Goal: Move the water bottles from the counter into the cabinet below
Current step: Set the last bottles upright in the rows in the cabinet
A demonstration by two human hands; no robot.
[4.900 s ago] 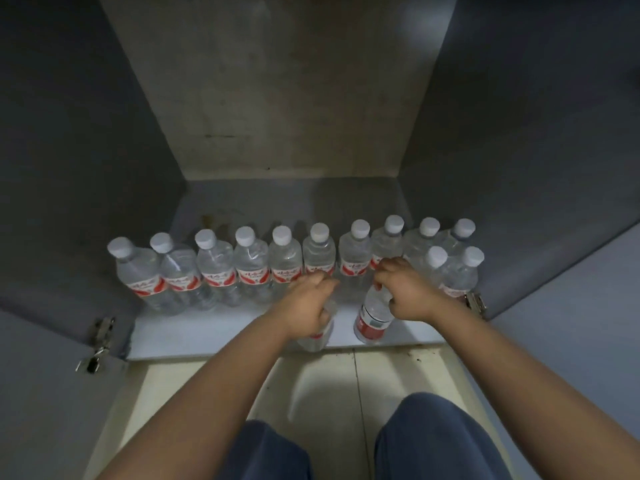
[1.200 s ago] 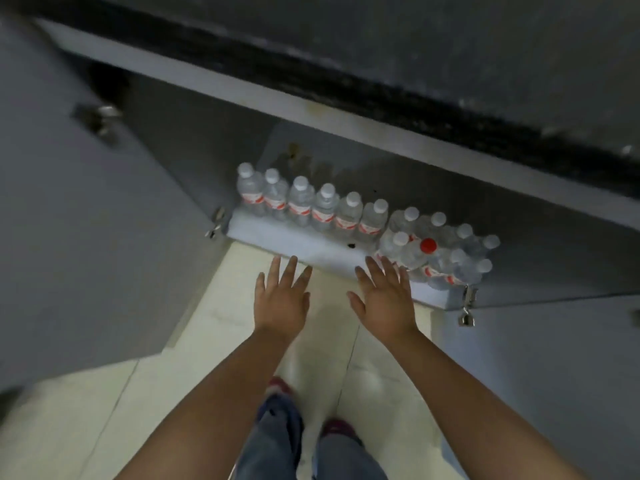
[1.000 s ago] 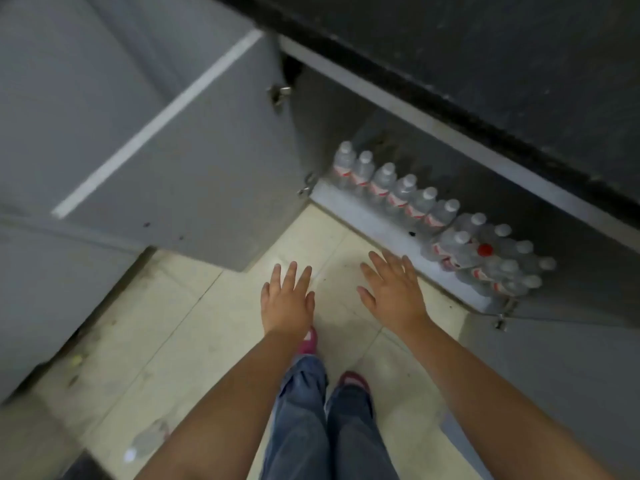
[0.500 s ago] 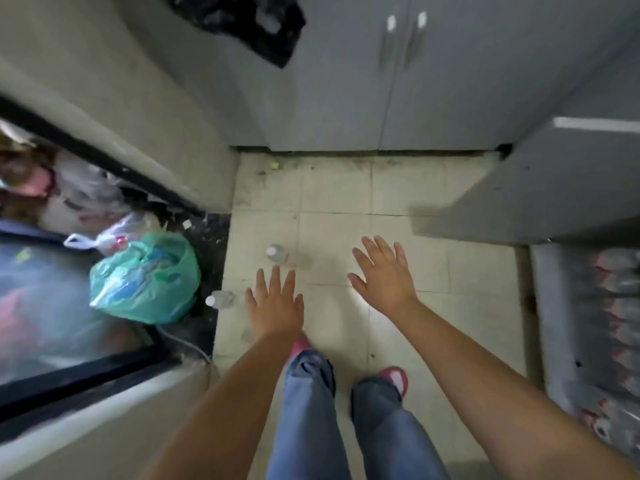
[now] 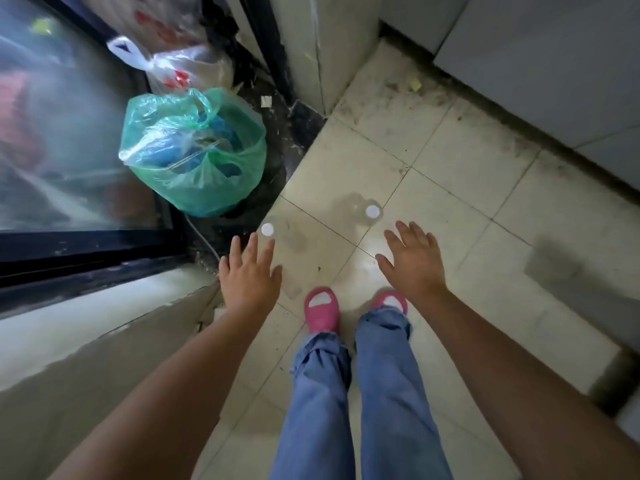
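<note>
The left hand [image 5: 247, 278] and right hand [image 5: 414, 261] hover spread and empty at mid-frame above two water bottles [image 5: 370, 214] standing on the floor [image 5: 450, 237]; these seemingly remain to be stowed; the cabinet is unseen.

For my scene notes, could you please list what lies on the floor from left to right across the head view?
Green plastic bag → left bottle → left pink slipper → right bottle → right pink slipper.
</note>
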